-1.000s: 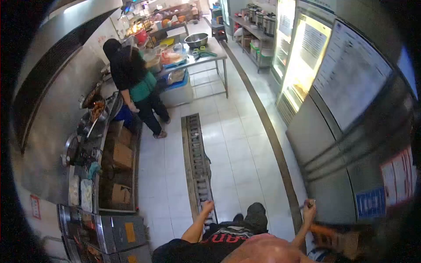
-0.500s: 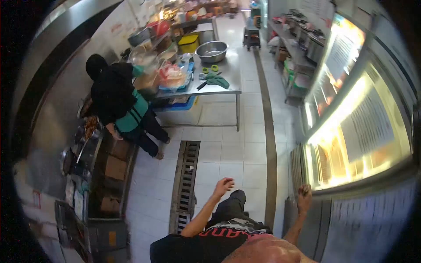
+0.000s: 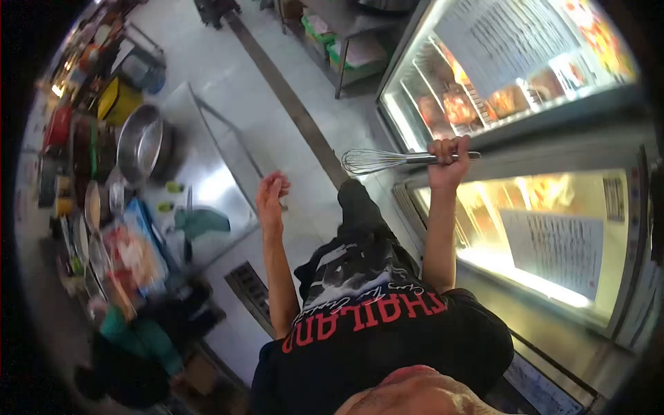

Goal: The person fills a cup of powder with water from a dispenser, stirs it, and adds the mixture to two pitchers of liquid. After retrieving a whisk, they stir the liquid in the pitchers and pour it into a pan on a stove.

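My right hand is closed around the handle of a wire whisk, held level in front of the glass-door fridge. Its wire loops point left, and the handle's end sticks out on the right of my fist. My left hand is in the air over the floor, near the corner of the steel table. Its fingers are loosely bent and somewhat apart, with nothing in them.
The lit fridge stands close on my right. On my left, the steel table bears a large metal bowl, a green cloth and a blue tray. A co-worker in dark clothes is at lower left.
The view has swung right, towards the fridge, and tilted. My right hand has risen, and the whisk now shows plainly in it. My left hand stays unloaded.
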`<state>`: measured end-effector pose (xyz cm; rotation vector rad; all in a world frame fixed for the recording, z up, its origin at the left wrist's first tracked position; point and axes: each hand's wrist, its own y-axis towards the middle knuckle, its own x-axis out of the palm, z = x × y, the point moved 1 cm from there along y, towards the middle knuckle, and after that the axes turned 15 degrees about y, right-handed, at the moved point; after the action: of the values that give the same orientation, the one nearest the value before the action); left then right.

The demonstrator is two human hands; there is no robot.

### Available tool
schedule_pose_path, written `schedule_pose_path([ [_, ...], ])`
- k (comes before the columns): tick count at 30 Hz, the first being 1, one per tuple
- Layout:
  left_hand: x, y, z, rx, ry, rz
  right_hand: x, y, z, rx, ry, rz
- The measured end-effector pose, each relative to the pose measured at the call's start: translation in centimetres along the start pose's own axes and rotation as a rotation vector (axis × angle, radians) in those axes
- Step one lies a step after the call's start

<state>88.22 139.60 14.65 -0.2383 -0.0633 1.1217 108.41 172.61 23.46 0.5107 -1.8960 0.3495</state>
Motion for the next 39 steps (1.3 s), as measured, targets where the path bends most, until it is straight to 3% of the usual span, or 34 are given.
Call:
schedule_pose_path([
  [3,2.0,17.2,4.7,0.066,0.044,-0.065,3.1,12.0,6.7,-0.037,0.121,0.013],
  [8,-2.6,38.9,6.2,0.028,-0.039,0.121,9.2,33.5,26.1,0.152,0.163,-0.043],
  [11,-7.7,44.0,8.2,-0.171,-0.099,0.274,16.3,42.7,39.8,0.289,-0.001,0.061],
  [14,-12.6,51.1,11.1,-0.221,-0.194,0.419,22.1,53.3,56.0,0.498,0.049,0.007],
  [18,-19.7,63.5,9.7,-0.250,-0.321,0.602,28.6,63.0,76.9,0.705,0.077,-0.078],
  [20,-22.7,70.6,6.8,-0.247,-0.387,0.648,29.9,65.8,84.3,0.670,-0.020,0.049],
  [23,-30.3,82.4,11.6,-0.199,-0.350,0.733,25.4,76.5,95.7,1.010,0.042,-0.564],
  [24,-33.0,85.6,13.9,-0.142,-0.348,0.759,26.5,77.9,98.8,0.666,-0.526,-0.268],
  [26,-39.7,90.9,19.0,-0.040,-0.280,0.781,28.3,80.9,104.1,0.474,-0.798,-0.358],
  [27,-42.5,93.6,20.8,-0.012,-0.258,0.788,27.4,84.3,107.3,0.512,-0.982,-0.397],
  [29,-49.0,98.7,23.1,0.028,-0.196,0.826,34.7,82.7,113.7,0.379,-1.289,-0.441],
  [31,-54.7,103.4,22.3,0.021,-0.201,0.900,32.7,87.2,122.6,0.383,-1.329,-0.560],
  [34,-62.7,109.0,17.5,-0.057,-0.284,1.063,30.6,89.2,140.1,0.298,-1.322,-0.948],
  [37,-68.6,112.3,18.1,-0.221,-0.521,1.205,44.9,77.6,154.9,0.714,-1.131,-0.896],
  [39,-72.9,112.2,18.9,-0.172,-0.555,1.322,50.8,69.7,165.2,0.881,-1.056,-0.860],
])
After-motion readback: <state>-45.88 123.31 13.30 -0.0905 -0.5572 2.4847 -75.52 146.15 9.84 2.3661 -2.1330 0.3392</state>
